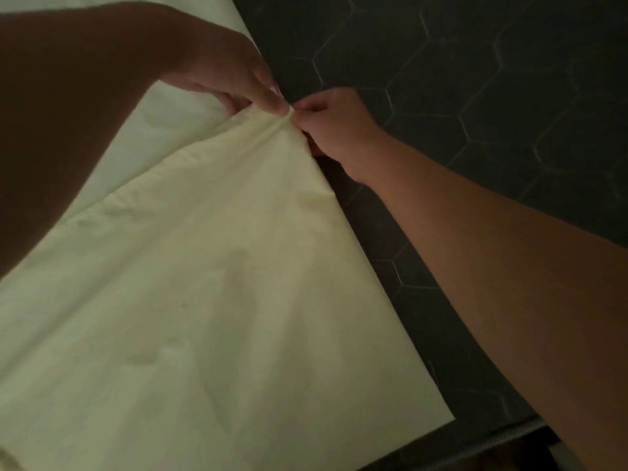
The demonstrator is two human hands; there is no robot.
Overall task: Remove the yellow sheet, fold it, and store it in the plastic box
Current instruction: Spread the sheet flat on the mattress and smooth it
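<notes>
Grip of left hand (pixel 217 78) and right hand (pixel 334 120) pinching bunched corner, yellow sheet (pixel 221 283) pale, creased

The sheet (pixel 221 283) is spread across the left and near side, with the tiled floor (pixel 475 79) to its right and beyond it. At the sheet's far corner, the cloth is pinched from the left by the left hand (pixel 221 76) and from the right by the right hand (pixel 336 124), fingertips just beside each other. The right forearm (pixel 492 266) is stretched over the floor, and the left forearm (pixel 68 113) is held above the sheet's far left.
</notes>
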